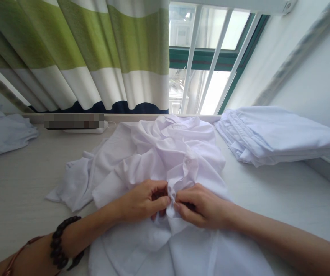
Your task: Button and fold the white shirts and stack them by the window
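A white shirt is spread in loose folds in front of me, its collar end toward the window and one sleeve bunched out to the left. My left hand pinches the front edge of the cloth near the middle of the shirt. Close beside it, my right hand grips the same edge from the other side, thumb and fingers closed on the fabric. The bit of cloth between the fingertips is creased, and I cannot make out a button there. A dark bead bracelet circles my left wrist.
A stack of folded white cloth lies at the right, by the wall. More white cloth sits at the far left. Beneath the green and white curtain is a blurred-out object. A barred window is behind.
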Demonstrator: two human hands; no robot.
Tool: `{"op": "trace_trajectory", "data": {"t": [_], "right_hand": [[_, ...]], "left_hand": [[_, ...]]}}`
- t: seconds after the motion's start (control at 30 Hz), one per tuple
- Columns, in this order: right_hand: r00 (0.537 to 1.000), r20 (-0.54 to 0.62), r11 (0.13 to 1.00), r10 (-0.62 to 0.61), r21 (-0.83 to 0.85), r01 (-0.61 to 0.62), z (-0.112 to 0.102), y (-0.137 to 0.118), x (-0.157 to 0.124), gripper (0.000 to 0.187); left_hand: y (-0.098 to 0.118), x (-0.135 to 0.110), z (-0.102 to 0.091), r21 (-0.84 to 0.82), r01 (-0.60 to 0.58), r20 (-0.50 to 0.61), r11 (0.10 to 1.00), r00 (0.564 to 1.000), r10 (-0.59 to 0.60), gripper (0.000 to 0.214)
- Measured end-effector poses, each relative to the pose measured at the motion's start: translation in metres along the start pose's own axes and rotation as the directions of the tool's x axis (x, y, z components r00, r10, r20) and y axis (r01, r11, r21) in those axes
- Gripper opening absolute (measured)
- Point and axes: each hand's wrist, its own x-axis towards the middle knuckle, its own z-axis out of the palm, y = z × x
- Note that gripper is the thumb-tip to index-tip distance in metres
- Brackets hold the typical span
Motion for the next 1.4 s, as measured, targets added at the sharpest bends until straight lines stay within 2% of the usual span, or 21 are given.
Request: {"op": "trace_trajectory", "data": {"t": [0.17, 0.3, 0.5, 0.67, 0.77, 0.9, 0.97, 1.03, 1.1, 1.17, 1.2, 1.33, 1.4], "right_hand": [[0.998, -0.033, 0.999, 0.051, -0.007, -0.052, 0.0, -0.003, 0.0, 0.02], [0.999, -0.027, 0.999, 0.039, 0.002, -0.039, 0.0, -0.002, -0.001, 0.02], [0.993, -0.039, 0.983, 0.11, 0.151, -0.103, -0.004, -0.001, 0.003, 0.022], [0.989, -0.037, 0.966, 0.144, 0.22, -0.133, -0.005, -0.002, 0.004, 0.021], [0.985, 0.026, 0.961, 0.168, 0.216, -0.17, -0.006, 0.0, 0.002, 0.021], [0.968, 0.176, 0.962, 0.177, 0.176, -0.208, -0.017, -0.002, 0.003, 0.022], [0.965, 0.199, 0.973, 0.169, 0.125, -0.196, -0.025, -0.005, 0.004, 0.023], [0.977, 0.132, 0.983, 0.17, 0.05, -0.178, -0.034, -0.008, 0.004, 0.024], [0.983, -0.051, 0.984, 0.177, -0.026, -0.178, -0.043, -0.01, 0.005, 0.021], [0.951, -0.263, 0.978, 0.163, -0.085, -0.191, -0.051, -0.009, 0.005, 0.016], [0.931, -0.333, 0.975, 0.15, -0.106, -0.195, -0.055, -0.008, 0.005, 0.014], [0.914, -0.39, 0.958, 0.113, -0.203, -0.205, -0.059, -0.002, 0.004, 0.012], [0.896, -0.436, 0.933, 0.086, -0.28, -0.226, -0.058, 0.003, 0.004, 0.02]], "left_hand": [[0.001, -0.001, -0.002, -0.024, -0.018, 0.018, 1.0, 1.0, 0.018, 0.025], [-0.001, 0.0, -0.001, -0.021, -0.007, 0.004, 1.0, 1.0, 0.007, 0.022], [-0.006, 0.002, -0.003, -0.237, -0.055, 0.015, 0.97, 0.998, 0.061, 0.027], [-0.004, 0.004, -0.012, -0.287, -0.015, 0.099, 0.958, 0.994, 0.045, 0.031], [-0.002, 0.005, -0.013, -0.271, 0.017, 0.117, 0.962, 0.993, 0.015, 0.034], [0.0, 0.004, -0.009, -0.217, 0.032, 0.092, 0.976, 0.996, -0.012, 0.033], [0.002, 0.003, -0.008, -0.19, 0.029, 0.082, 0.981, 0.997, -0.014, 0.031], [0.005, 0.001, -0.009, -0.146, 0.041, 0.079, 0.988, 0.996, -0.029, 0.029], [0.011, -0.001, -0.012, -0.078, 0.065, 0.073, 0.995, 0.996, -0.06, 0.026], [0.018, -0.004, -0.015, -0.016, 0.088, 0.057, 0.996, 0.995, -0.087, 0.024], [0.02, -0.004, -0.016, 0.006, 0.094, 0.041, 0.996, 0.995, -0.094, 0.024], [0.025, -0.006, -0.015, 0.046, 0.097, -0.029, 0.994, 0.995, -0.095, 0.024], [0.026, -0.007, -0.012, 0.068, 0.114, -0.029, 0.991, 0.993, -0.112, 0.024]]}}
